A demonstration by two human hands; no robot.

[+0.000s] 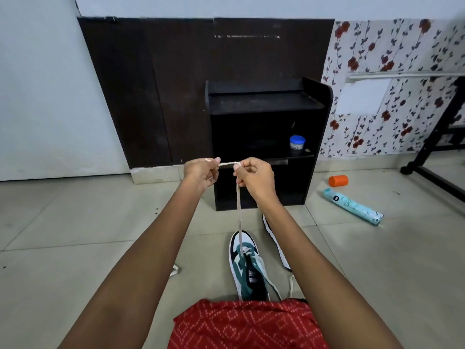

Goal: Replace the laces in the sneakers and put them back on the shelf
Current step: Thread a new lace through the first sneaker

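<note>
Low and left of centre, a loose lace end [175,270] lies on the floor tiles, apart from the rest. Just right of it the left arm reaches straight out from the bottom of the frame. The left hand [201,171] is raised to mid-frame, thumb and fingertips pinching the tip of a pale lace [238,210]. A short stretch runs level and taut across to the right hand [254,177], which is close by and pinches the lace too, its fingers curled in.

From there the lace drops almost straight down to the green-and-white sneaker [247,268], which stands on the floor before the person's red-clad lap with its toe pointing away. The lace enters near the toe and the upper eyelets look unthreaded. I'd judge the relacing of this shoe is at an early stage, with the hands drawing slack through and straightening the tip. The next move likely calls for lowering that tip to the next free eyelet and feeding it through without twisting the lace.

A second pale strand [291,283] trails off the sneaker's right side. Beyond it the other sneaker [275,240] lies on its side with its sole showing, partly hidden by the right forearm.

Behind, at centre frame, stands the black shelf [324,109] with a blue-lidded jar [297,142] inside. To the right an orange cap [338,180] and a teal tube [352,206] lie on the floor.
</note>
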